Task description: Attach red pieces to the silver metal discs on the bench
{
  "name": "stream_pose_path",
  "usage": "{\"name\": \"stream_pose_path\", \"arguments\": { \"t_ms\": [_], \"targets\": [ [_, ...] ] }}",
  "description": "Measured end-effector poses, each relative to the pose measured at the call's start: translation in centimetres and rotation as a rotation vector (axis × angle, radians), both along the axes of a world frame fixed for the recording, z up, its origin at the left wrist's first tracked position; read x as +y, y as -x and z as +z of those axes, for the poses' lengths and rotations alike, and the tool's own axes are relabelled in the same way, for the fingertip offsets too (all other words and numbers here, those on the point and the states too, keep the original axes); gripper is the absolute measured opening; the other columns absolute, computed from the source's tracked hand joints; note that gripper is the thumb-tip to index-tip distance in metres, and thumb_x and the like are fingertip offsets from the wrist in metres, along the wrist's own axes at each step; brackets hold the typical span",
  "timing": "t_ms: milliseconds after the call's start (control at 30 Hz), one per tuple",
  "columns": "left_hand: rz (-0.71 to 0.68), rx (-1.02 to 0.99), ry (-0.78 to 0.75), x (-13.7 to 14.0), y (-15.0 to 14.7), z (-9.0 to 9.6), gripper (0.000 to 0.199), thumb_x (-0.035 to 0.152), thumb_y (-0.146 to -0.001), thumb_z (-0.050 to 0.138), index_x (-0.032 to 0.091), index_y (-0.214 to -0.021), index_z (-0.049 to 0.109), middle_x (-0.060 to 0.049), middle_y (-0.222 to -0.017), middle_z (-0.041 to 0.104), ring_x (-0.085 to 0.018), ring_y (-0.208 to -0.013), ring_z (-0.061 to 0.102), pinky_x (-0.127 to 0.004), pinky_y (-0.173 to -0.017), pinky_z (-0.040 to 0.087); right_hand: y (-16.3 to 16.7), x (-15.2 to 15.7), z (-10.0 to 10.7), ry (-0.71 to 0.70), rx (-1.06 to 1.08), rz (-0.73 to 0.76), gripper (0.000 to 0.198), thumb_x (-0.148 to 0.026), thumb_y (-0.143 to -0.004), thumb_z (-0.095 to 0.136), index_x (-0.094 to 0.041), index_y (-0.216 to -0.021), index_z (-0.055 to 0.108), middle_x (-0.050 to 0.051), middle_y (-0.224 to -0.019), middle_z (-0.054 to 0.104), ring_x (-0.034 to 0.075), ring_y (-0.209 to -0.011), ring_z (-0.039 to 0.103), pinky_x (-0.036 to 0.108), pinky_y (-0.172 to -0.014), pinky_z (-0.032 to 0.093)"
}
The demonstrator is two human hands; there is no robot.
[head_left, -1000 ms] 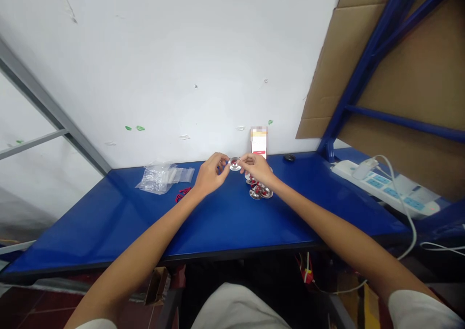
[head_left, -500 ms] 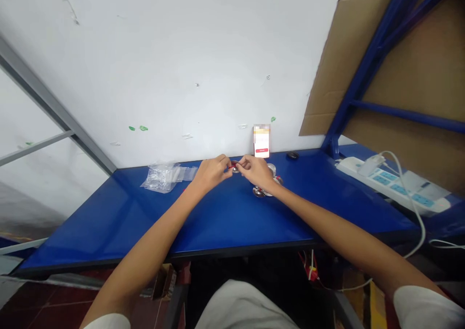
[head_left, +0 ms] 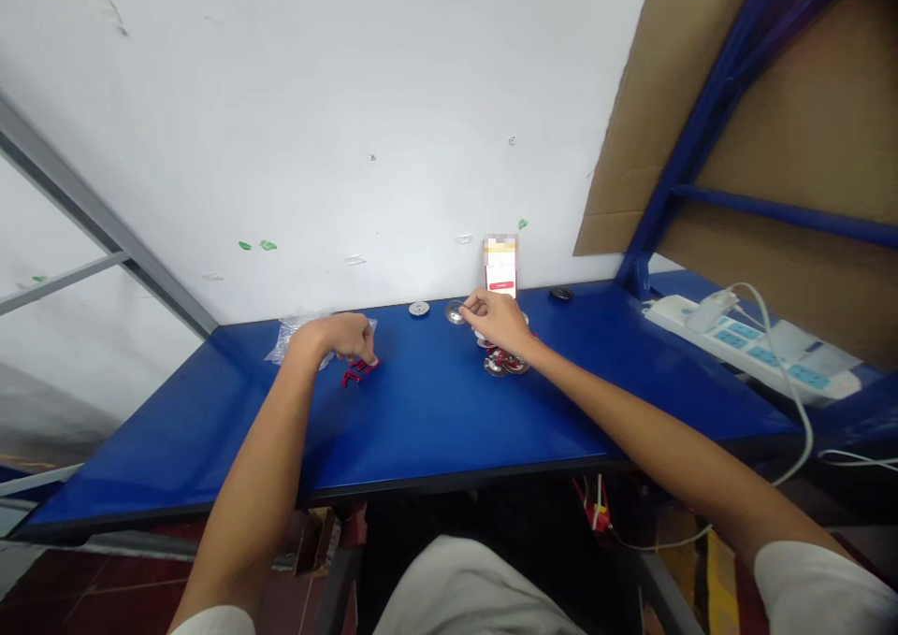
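My right hand (head_left: pixel 497 323) pinches the edge of a shiny round metal disc (head_left: pixel 455 312) with a raised centre, held just above the blue tabletop. Off to the left, my left hand (head_left: pixel 345 336) reaches down with its fingertips together on a red plastic piece in a small heap of red clip-like pieces (head_left: pixel 351 378). Between the hands, near the wall, lies a grey-white round disc (head_left: pixel 419 309). Below my right hand is a pile of metal discs (head_left: pixel 495 367) with red parts among them, partly covered by that hand.
Clear plastic bags (head_left: pixel 284 340) lie behind my left hand. A lit phone (head_left: pixel 500 266) leans against the wall, with a small black object (head_left: pixel 560 294) to its right. A white power strip (head_left: pixel 754 350) with a plugged-in charger and cable sits on the right.
My left hand has let go of the metal disc and moved left and down to the red pieces. The right hand still holds the disc. The grey-white disc now shows.
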State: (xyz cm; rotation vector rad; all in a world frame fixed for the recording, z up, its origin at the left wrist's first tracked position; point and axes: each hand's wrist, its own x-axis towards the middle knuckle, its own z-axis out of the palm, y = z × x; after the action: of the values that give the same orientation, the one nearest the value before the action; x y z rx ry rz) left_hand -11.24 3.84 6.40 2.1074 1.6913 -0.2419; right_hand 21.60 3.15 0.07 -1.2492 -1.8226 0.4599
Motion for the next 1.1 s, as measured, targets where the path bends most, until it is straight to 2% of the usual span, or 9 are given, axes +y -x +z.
{"name": "stream_pose_path", "arguments": {
  "t_ms": [67,200,367,467,567,633,733,900,1100],
  "targets": [
    [-0.021,-0.058,-0.133,-0.1,-0.5,0.1,0.018,0.038,-0.07,0.084,0.022,-0.072,0.077,-0.005,-0.067,0.073,-0.02,-0.06,0.063,-0.028,-0.053,0.04,0.2,-0.1,-0.1,0.009,0.015,0.044,0.01,-0.031,-0.092,0.073,-0.023,-0.085,0.072,0.004,-0.084,0.08,0.022,-0.074,0.075,0.031,-0.065,0.053],
    [-0.192,-0.562,-0.409,-0.9,-4.1,0.0,0.031,0.048,-0.091,0.071,0.021,-0.102,0.079,-0.008,-0.092,0.079,-0.02,-0.082,0.071,-0.027,-0.071,0.052,0.8,-0.2,-0.6,0.097,0.196,0.2,0.019,-0.04,-0.092,0.076,-0.022,-0.089,0.071,0.003,-0.074,0.076,0.019,-0.065,0.073,0.03,-0.062,0.054],
    [-0.179,-0.878,-0.27,-1.2,-8.2,-2.5,0.034,0.051,-0.092,0.072,0.019,-0.103,0.074,-0.007,-0.083,0.075,-0.018,-0.07,0.069,-0.027,-0.06,0.051,1.4,-0.4,-0.8,0.194,0.395,0.348,0.044,-0.063,-0.089,0.077,-0.02,-0.092,0.07,0.003,-0.067,0.073,0.018,-0.059,0.069,0.028,-0.057,0.053],
    [-0.058,-0.988,-0.238,0.3,-8.2,-4.4,0.037,0.053,-0.088,0.078,0.016,-0.087,0.073,-0.007,-0.073,0.072,-0.015,-0.059,0.063,-0.026,-0.054,0.048,1.3,-0.2,-0.6,0.182,0.392,0.375,0.044,-0.063,-0.092,0.074,-0.02,-0.097,0.072,0.007,-0.082,0.079,0.018,-0.066,0.072,0.029,-0.061,0.056],
    [0.239,-1.094,-0.272,2.8,-6.8,-5.8,0.042,0.052,-0.077,0.086,0.013,-0.082,0.074,-0.012,-0.082,0.077,-0.014,-0.062,0.063,-0.025,-0.054,0.047,0.3,0.7,-0.2,0.122,0.322,0.338,0.032,-0.052,-0.097,0.071,-0.022,-0.106,0.074,0.009,-0.101,0.082,0.019,-0.077,0.076,0.031,-0.069,0.059],
    [0.42,-1.097,-0.307,4.4,-5.9,-6.5,0.043,0.051,-0.072,0.09,0.012,-0.08,0.073,-0.014,-0.085,0.078,-0.015,-0.066,0.067,-0.025,-0.056,0.049,-0.7,1.5,0.0,0.058,0.223,0.269,0.02,-0.041,-0.097,0.071,-0.023,-0.105,0.075,0.007,-0.099,0.081,0.02,-0.08,0.076,0.032,-0.075,0.059],
    [0.513,-1.019,-0.331,5.9,-5.5,-7.6,0.043,0.052,-0.073,0.089,0.013,-0.078,0.072,-0.015,-0.084,0.078,-0.018,-0.069,0.071,-0.025,-0.055,0.047,-2.1,2.6,0.0,-0.019,0.061,0.173,0.011,-0.027,-0.095,0.07,-0.023,-0.102,0.077,0.005,-0.094,0.081,0.021,-0.085,0.075,0.031,-0.078,0.057],
    [0.518,-0.866,-0.366,6.2,-6.0,-8.7,0.044,0.057,-0.077,0.084,0.017,-0.067,0.068,-0.008,-0.066,0.073,-0.017,-0.058,0.064,-0.027,-0.052,0.038,-3.0,3.0,-0.2,-0.083,-0.115,0.105,0.013,-0.023,-0.095,0.067,-0.022,-0.102,0.078,0.005,-0.091,0.081,0.022,-0.083,0.074,0.032,-0.075,0.052],
    [0.309,-0.412,-0.725,4.8,-5.9,-6.3,0.061,0.068,-0.097,0.055,0.021,-0.06,0.065,-0.006,-0.055,0.064,-0.02,-0.06,0.058,-0.03,-0.062,0.034,-4.0,3.3,-0.1,-0.105,-0.306,0.144,0.014,-0.021,-0.093,0.068,-0.022,-0.101,0.08,0.008,-0.103,0.082,0.025,-0.091,0.073,0.033,-0.079,0.053]
  ]
}}
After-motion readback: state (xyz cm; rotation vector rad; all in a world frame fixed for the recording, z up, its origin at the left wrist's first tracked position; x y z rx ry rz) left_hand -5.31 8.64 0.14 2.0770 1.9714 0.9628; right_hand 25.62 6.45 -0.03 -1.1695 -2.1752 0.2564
